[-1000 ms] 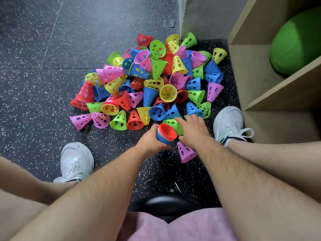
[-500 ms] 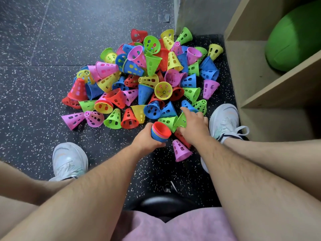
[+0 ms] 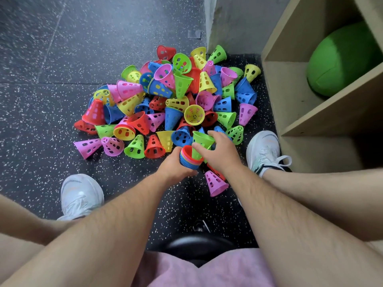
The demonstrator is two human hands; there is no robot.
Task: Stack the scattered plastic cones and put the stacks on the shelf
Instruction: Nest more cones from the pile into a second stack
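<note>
cones (image 3: 132, 90): red, blue, yellow, green, pink, all hole-patterned | stack (image 3: 187, 161): red rim over pink, blue | held cone (image 3: 200, 142): green | floor (image 3: 37, 125): black, white-speckled | shelf (image 3: 310, 114): tan | ball (image 3: 342, 59): green | shoes (image 3: 80, 193): white

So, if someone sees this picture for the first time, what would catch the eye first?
First, the big heap of bright plastic cones in the middle of the dark speckled floor. Just in front of it, the left hand holds a nested stack while the right hand grips a green cone, narrow end pointing into the stack. At the right, a large green ball lies in the wooden shelf.
</note>
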